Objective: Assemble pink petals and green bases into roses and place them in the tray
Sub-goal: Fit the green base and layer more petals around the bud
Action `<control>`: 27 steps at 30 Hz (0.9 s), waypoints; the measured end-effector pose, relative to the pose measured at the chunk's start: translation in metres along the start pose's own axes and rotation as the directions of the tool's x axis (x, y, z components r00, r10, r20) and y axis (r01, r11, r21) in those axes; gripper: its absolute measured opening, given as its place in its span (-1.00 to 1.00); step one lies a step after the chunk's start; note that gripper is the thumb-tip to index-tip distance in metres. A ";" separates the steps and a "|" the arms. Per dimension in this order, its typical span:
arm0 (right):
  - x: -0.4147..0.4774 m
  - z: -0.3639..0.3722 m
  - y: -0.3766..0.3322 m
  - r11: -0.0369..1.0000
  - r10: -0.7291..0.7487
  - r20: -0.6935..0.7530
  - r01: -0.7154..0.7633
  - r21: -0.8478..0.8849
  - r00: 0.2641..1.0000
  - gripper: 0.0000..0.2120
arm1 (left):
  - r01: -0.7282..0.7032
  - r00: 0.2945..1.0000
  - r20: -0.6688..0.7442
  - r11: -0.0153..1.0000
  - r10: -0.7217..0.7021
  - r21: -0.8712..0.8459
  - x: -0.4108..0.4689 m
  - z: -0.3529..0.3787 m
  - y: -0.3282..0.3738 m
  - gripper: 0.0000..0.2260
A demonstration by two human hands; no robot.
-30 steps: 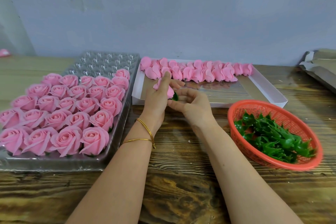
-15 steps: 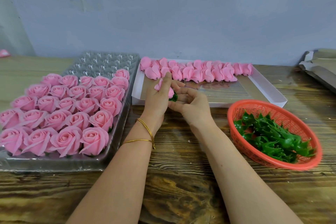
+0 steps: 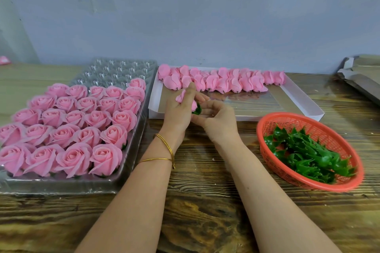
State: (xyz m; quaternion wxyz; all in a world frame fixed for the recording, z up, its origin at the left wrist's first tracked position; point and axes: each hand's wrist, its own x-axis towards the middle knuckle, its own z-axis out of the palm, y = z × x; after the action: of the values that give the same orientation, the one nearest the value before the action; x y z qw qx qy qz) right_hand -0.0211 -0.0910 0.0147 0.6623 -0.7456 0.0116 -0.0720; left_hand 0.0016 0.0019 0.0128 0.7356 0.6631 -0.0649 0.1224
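My left hand (image 3: pixel 178 111) holds a pink petal bud (image 3: pixel 182 97) between thumb and fingers above the table's middle. A green base (image 3: pixel 197 109) sits against the bud's lower end, and the curled fingers of my right hand (image 3: pixel 218 119) grip it there. Most of the bud is hidden behind my left hand. To the left lies the clear plastic tray (image 3: pixel 131 141), its near rows filled with several finished pink roses (image 3: pixel 106 157). Behind my hands, loose pink petal buds (image 3: pixel 222 81) line the far side of a white box (image 3: pixel 302 107).
A red plastic basket (image 3: pixel 271 154) at the right holds several green bases (image 3: pixel 306 156). Folded brown cardboard (image 3: pixel 362 76) lies at the far right by the grey wall. The tray's far rows show bare cups (image 3: pixel 119 70). Wooden tabletop (image 3: pixel 205 201) spreads in front.
Both hands have stayed in the same spot, with only slight finger movement around the bud and green base.
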 end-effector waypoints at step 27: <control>0.001 0.005 0.002 0.928 0.192 0.062 -0.202 0.314 0.979 -0.71 | 0.000 0.997 -0.082 1.000 -0.002 -0.025 0.002 0.002 -0.004 -0.65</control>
State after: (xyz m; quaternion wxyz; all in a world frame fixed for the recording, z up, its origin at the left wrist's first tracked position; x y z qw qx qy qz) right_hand -0.0188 -0.0867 0.0121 0.7780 -0.6249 0.0647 0.0050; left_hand 0.0051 0.0001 0.0093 0.7458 0.6485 -0.0356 0.1483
